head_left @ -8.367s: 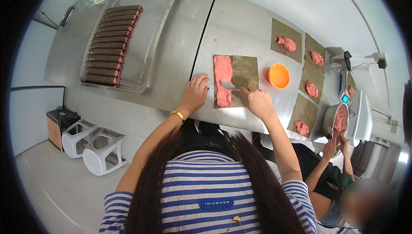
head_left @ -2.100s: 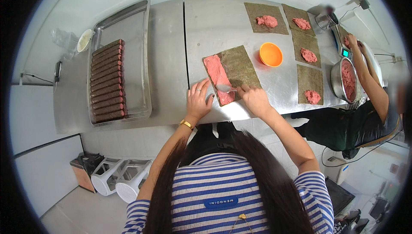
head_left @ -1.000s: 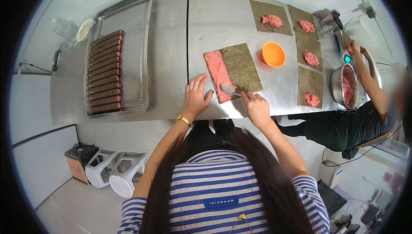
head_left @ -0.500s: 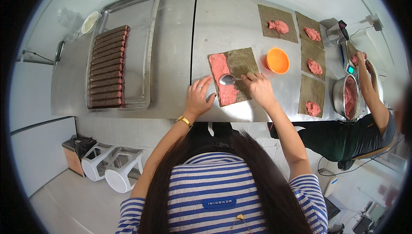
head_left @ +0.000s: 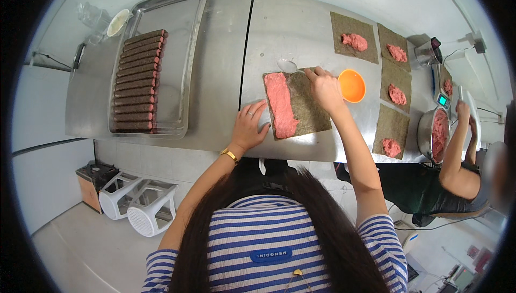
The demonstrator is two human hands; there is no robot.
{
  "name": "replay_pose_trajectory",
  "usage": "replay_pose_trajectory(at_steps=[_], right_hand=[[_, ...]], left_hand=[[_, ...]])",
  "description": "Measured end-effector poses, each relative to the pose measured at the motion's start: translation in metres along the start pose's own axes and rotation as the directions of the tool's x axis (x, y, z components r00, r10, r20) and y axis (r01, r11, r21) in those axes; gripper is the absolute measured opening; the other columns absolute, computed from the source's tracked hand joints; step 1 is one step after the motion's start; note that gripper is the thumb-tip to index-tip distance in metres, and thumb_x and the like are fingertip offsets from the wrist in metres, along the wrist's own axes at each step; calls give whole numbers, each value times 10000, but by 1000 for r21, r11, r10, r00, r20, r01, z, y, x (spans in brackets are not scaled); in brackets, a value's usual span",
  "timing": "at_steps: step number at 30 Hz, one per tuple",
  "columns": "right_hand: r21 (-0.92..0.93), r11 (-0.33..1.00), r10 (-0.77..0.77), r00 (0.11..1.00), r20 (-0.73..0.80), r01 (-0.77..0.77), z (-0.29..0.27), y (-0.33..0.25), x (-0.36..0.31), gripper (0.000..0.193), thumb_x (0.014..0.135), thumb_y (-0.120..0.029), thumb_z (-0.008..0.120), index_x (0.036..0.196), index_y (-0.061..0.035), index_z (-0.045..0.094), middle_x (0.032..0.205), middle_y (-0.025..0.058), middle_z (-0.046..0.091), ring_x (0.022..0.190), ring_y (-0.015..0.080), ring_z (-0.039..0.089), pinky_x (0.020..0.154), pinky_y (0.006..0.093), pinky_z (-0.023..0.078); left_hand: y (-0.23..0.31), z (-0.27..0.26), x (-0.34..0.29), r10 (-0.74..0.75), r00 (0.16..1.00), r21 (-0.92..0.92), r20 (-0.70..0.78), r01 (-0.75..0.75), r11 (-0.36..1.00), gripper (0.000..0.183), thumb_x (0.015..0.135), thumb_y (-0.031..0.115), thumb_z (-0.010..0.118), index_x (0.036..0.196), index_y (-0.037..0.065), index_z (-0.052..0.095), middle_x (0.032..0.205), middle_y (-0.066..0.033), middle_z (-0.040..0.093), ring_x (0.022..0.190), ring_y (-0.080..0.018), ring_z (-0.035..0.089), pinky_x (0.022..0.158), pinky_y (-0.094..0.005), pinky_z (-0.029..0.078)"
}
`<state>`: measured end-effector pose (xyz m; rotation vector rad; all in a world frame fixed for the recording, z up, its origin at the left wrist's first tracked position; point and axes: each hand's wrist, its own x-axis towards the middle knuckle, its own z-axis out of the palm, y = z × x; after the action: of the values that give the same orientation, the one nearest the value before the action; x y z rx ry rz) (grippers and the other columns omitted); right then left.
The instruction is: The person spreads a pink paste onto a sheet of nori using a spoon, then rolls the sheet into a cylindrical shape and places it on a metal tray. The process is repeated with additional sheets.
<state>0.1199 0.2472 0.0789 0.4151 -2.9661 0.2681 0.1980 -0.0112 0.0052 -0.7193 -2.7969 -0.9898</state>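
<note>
A dark green seaweed sheet [head_left: 310, 111] lies before me, with pink minced meat [head_left: 280, 105] spread in a long strip down its left side. My right hand [head_left: 327, 91] is closed round the handle of a metal spoon [head_left: 287, 66], whose bowl is over the table just past the sheet's far edge. On the left, my left hand [head_left: 250, 125] rests with its fingers apart, the tips at the sheet's left edge beside the meat. An orange bowl [head_left: 352, 86] stands just right of my right hand.
Several seaweed sheets [head_left: 395, 123] with lumps of meat lie to the right. Beyond them are a steel bowl [head_left: 425, 134] of meat, a scale [head_left: 443, 100] and a co-worker's arm [head_left: 456, 142]. A metal tray [head_left: 174, 86] of seaweed rolls [head_left: 137, 80] sits at left. White stools [head_left: 153, 209] stand below.
My right hand has moved the spoon from the meat strip away from me, past the sheet's far edge. My left hand stays at the sheet. The co-worker's arm has shifted nearer the steel bowl.
</note>
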Motion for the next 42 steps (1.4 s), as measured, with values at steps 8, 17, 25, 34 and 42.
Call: replay_pose_trajectory(at_steps=[8, 17, 25, 34, 42], right_hand=[[76, 997, 12, 985, 172, -25, 5, -17, -21, 354, 796, -37, 549, 1125, -96, 665, 996, 137, 649, 796, 361, 671, 678, 473, 545], [219, 973, -131, 957, 258, 74, -26, -33, -46, 233, 786, -69, 579, 983, -97, 701, 885, 108, 646, 762, 318, 670, 665, 443, 545], [-135, 945, -291, 955, 60, 297, -2, -15, 1, 142, 801, -138, 566, 854, -78, 683, 848, 64, 642, 851, 237, 650, 734, 380, 523], [-263, 940, -197, 975, 102, 218, -2, -3, 32, 272, 783, -109, 566, 1020, -83, 697, 912, 57, 649, 876, 236, 638, 775, 367, 526], [-241, 956, -157, 986, 52, 165, -9, 0, 18, 122, 785, -128, 566, 811, -72, 672, 872, 72, 651, 865, 244, 652, 734, 374, 535]], left_hand=[[0, -1, 0, 7, 1000, -5, -11, -7, 1000, 628, 737, 197, 713, 1318, 75, 509, 1362, -63, 507, 1201, -290, 478, 1010, -418, 385], [-1, -2, -1, 8, 1000, -4, 15, -8, 1000, 631, 742, 206, 707, 1324, 74, 500, 1372, -64, 497, 1210, -289, 472, 1022, -416, 384], [0, -4, 0, -5, 1000, -7, 25, 5, 1000, 639, 742, 207, 711, 1330, 76, 499, 1376, -61, 495, 1211, -285, 473, 1017, -414, 396], [-1, -2, -1, 5, 1000, 8, 4, -5, 1000, 634, 751, 219, 703, 1336, 81, 502, 1378, -55, 499, 1211, -277, 474, 1010, -406, 388], [-1, -2, 1, 40, 999, 34, 9, -40, 999, 603, 762, 239, 680, 1328, 99, 526, 1380, -20, 510, 1192, -253, 480, 990, -392, 394]])
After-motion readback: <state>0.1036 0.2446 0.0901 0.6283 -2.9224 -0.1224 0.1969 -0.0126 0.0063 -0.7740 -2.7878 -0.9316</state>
